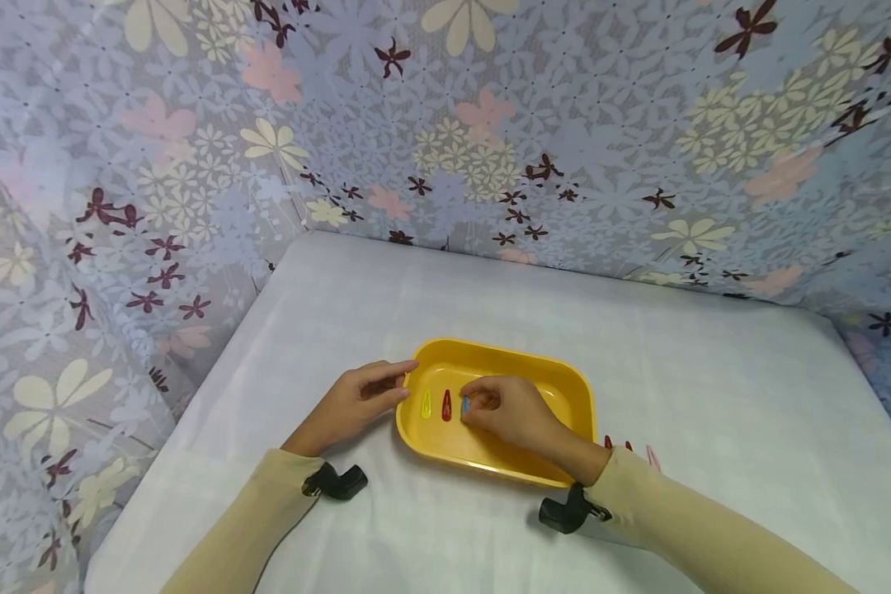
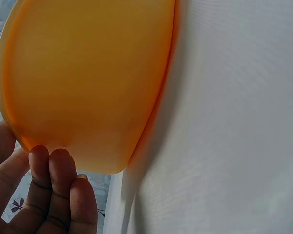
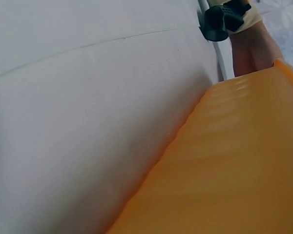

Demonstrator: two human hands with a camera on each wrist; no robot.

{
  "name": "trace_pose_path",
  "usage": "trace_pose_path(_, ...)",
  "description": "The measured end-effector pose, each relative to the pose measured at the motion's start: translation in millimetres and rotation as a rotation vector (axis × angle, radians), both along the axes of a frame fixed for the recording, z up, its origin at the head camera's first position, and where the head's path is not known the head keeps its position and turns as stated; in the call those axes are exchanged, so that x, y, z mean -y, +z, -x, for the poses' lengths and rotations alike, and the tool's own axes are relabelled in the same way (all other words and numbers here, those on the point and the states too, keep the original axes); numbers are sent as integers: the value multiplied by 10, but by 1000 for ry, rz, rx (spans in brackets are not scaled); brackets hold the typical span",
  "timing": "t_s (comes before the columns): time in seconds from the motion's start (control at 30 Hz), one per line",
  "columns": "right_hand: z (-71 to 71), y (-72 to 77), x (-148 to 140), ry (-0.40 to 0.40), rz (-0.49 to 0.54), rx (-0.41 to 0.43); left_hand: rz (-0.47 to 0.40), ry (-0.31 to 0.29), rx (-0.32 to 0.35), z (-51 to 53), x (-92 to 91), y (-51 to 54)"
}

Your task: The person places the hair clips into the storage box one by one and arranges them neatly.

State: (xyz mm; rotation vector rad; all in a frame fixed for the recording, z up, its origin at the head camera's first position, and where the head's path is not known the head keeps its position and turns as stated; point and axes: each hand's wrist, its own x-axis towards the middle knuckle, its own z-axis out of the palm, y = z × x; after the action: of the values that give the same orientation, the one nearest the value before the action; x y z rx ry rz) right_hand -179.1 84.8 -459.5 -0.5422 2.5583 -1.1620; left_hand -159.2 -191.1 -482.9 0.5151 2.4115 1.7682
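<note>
Blue clip [image 1: 465, 404]: The small piece was inside the yellow tray [image 1: 575, 396], left of its middle and partly hidden by the fingers around it; whether it touched the tray's floor could not be told.
Right grip [image 1: 508, 408]: A person's thumb and fingers pinched the blue clip, the wrist crossing above the tray's near right corner.
Left grip [image 1: 360, 400]: Thumb and forefinger met the rim at the tray's left end, while the left wrist view showed other fingertips against the outer wall, the edge held between them.
Red clip [image 1: 446, 405]: It lay in the tray just left of the blue clip, its length running away from the person.
Yellow-green clip [image 1: 426, 404]: It lay beside the red clip, nearly parallel and a little apart, closest to the tray's left end.
Outside the tray: Two other red clips [image 1: 608, 442] and a pink clip [image 1: 653, 456] lay off its right end, partly hidden by the right sleeve [image 1: 698, 520].
Bench [image 1: 713, 371]: White cloth covered the surface under the tray.
Wrists: A black device [image 1: 345, 481] was fixed near the cuff of the beige left sleeve [image 1: 241, 520]; a matching device [image 1: 562, 513] was on the right.
Backdrop: Floral fabric [image 1: 453, 148] in blue, cream, pink and maroon hung behind the bench.
</note>
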Motion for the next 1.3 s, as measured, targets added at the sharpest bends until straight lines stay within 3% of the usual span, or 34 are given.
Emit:
trace_pose_path(0.37,23,-45,13,31,-45,-49,48,17,4,13,-18,-3)
trace_pose_path(0.67,8,-36,56,53,-102,-138,8,4,-4,4,3,-12)
trace_pose_path(0.87,-1,-33,67,36,-121,-144,19,-2,-16,3,8,-3)
trace_pose_path(1.1,-6,-34,64,28,-108,-142,20,5,-7,-5,2,24)
trace_pose_path(1.3,-24,22,17,-9,-39,-132,4,-7,9,-12,0,31)
